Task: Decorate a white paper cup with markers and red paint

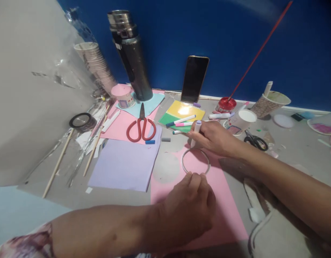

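My right hand [210, 137] grips a marker [196, 132], which stands nearly upright with its tip end down at the top of a thin ring [182, 163]. The ring lies flat on a pink sheet [221, 211]. Closed fingers of my left hand [192, 200] pinch or press the ring's near edge; the knuckles hide the exact contact. Left of the ring, a round opening in the sheet shows the grey table [165, 167]. Beside the sheet is a lavender sheet [122, 165], with red-handled scissors [141, 129] just beyond it.
More markers [181, 121] lie on green and yellow paper. Behind stand a flask [135, 61], a phone [194, 79] and a red paint pot [226, 105]. Paper cups [239, 122] and black scissors [255, 141] are at right; wooden sticks [58, 165] and black tape [82, 122] at left.
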The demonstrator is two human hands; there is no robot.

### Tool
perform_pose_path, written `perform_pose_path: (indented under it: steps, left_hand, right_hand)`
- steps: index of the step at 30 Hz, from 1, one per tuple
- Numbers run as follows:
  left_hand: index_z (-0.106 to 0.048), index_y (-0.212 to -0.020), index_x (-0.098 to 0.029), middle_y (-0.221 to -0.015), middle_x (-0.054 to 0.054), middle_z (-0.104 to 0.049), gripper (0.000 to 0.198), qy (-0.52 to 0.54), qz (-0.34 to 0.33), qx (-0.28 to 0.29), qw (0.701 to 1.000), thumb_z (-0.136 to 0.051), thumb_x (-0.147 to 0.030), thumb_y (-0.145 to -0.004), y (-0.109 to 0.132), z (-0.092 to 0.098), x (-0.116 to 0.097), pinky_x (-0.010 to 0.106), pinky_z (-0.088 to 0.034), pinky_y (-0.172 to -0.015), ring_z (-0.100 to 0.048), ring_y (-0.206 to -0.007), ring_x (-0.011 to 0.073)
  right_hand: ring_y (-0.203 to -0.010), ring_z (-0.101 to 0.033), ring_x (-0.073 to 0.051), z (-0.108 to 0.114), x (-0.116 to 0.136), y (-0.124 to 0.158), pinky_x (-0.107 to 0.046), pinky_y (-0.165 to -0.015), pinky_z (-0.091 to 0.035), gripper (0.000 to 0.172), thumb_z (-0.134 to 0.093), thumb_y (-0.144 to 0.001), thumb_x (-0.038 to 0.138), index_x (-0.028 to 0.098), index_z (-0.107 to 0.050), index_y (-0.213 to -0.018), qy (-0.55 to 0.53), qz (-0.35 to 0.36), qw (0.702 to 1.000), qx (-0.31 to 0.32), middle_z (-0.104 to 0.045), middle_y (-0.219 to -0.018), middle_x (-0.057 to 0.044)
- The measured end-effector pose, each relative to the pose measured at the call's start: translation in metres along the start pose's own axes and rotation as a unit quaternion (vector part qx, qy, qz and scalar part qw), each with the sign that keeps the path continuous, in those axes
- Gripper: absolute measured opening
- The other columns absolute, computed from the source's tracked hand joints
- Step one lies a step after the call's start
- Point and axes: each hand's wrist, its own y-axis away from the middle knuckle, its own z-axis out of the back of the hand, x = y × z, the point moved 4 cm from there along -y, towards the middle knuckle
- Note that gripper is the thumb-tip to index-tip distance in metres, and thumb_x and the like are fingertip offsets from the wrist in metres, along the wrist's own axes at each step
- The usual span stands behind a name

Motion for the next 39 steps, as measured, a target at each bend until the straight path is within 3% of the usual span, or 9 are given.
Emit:
perform_pose_path:
  steps: [7,11,14,18,23,29,34,39]
  left_hand:
    - [-0.071,-0.107,-0.007,-0.112,0.023,-0.075,0.022,0.03,0.004,0.011,0.999,-0.054,-0.014,-0.094,-0.003,-0.006,0.001,0.043,-0.058,-0.087,-0.071,-0.098,0.03]
    - [-0.069,-0.116,0.0,-0.113,0.026,-0.074,0.033,0.04,0.017,0.005,0.999,-0.054,-0.014,-0.091,-0.004,-0.003,0.004,0.041,-0.06,-0.078,-0.072,-0.092,0.0309]
    - [-0.064,-0.125,0.002,-0.106,0.022,-0.075,0.043,0.069,0.057,-0.016,0.996,-0.053,-0.011,-0.086,-0.005,-0.001,0.009,0.037,-0.059,-0.067,-0.07,-0.083,0.0282]
    - [-0.051,-0.14,-0.001,-0.099,0.016,-0.076,0.058,0.137,0.104,-0.049,0.984,-0.049,-0.004,-0.082,-0.004,-0.001,0.018,0.035,-0.058,-0.064,-0.07,-0.081,0.0254]
    - [-0.031,-0.152,-0.013,-0.099,0.012,-0.077,0.069,0.219,0.175,-0.008,0.96,-0.044,-0.002,-0.085,-0.001,-0.007,0.035,0.035,-0.055,-0.062,-0.073,-0.081,0.0269]
    - [-0.012,-0.162,-0.025,-0.118,0.011,-0.076,0.072,0.35,0.213,0.017,0.912,-0.037,-0.012,-0.095,0.0,-0.009,0.049,0.041,-0.058,-0.078,-0.075,-0.1,0.0282]
    - [-0.014,-0.166,-0.025,-0.128,0.013,-0.072,0.073,0.39,0.223,0.014,0.893,-0.036,-0.016,-0.098,-0.001,-0.003,0.057,0.043,-0.059,-0.086,-0.073,-0.109,0.028]
    - [-0.018,-0.167,-0.027,-0.135,0.012,-0.069,0.076,0.441,0.21,-0.01,0.873,-0.039,-0.011,-0.096,0.0,0.006,0.067,0.041,-0.061,-0.089,-0.073,-0.105,0.0237]
  right_hand:
    - [-0.063,-0.061,-0.016,0.01,-0.023,0.058,-0.029,-0.065,-0.042,0.035,-0.049,-0.103,0.034,0.021,-0.058,-0.071,-0.043,-0.003,0.991,-0.13,-0.071,-0.075,-0.004]
    - [-0.065,-0.067,-0.016,0.008,-0.016,0.098,-0.026,-0.064,-0.046,0.022,-0.054,-0.102,0.026,0.021,-0.066,-0.084,-0.014,0.026,0.982,-0.188,-0.073,-0.074,-0.001]
    - [-0.072,-0.072,-0.016,0.002,-0.005,0.119,-0.025,-0.068,-0.05,0.017,-0.056,-0.103,0.022,0.02,-0.067,-0.09,0.006,0.071,0.976,-0.204,-0.076,-0.08,-0.003]
    - [-0.071,-0.07,-0.016,-0.004,0.008,0.133,-0.026,-0.069,-0.052,0.014,-0.056,-0.105,0.025,0.019,-0.065,-0.095,-0.006,0.13,0.967,-0.218,-0.076,-0.08,-0.004]
    - [-0.069,-0.069,-0.017,-0.012,0.011,0.141,-0.028,-0.067,-0.052,0.017,-0.054,-0.107,0.028,0.02,-0.064,-0.096,-0.016,0.143,0.972,-0.183,-0.075,-0.08,-0.005]
    - [-0.075,-0.071,-0.018,-0.021,0.016,0.149,-0.03,-0.069,-0.052,0.012,-0.06,-0.104,0.027,0.019,-0.066,-0.099,0.008,0.17,0.972,-0.162,-0.075,-0.082,-0.006]
    - [-0.073,-0.069,-0.017,-0.023,0.03,0.15,-0.028,-0.066,-0.049,0.014,-0.059,-0.105,0.025,0.017,-0.067,-0.098,0.049,0.217,0.962,-0.155,-0.074,-0.078,-0.005]
    - [-0.067,-0.063,-0.015,-0.025,0.041,0.144,-0.029,-0.064,-0.045,0.024,-0.053,-0.107,0.024,0.019,-0.069,-0.09,0.086,0.246,0.957,-0.129,-0.07,-0.073,-0.002]
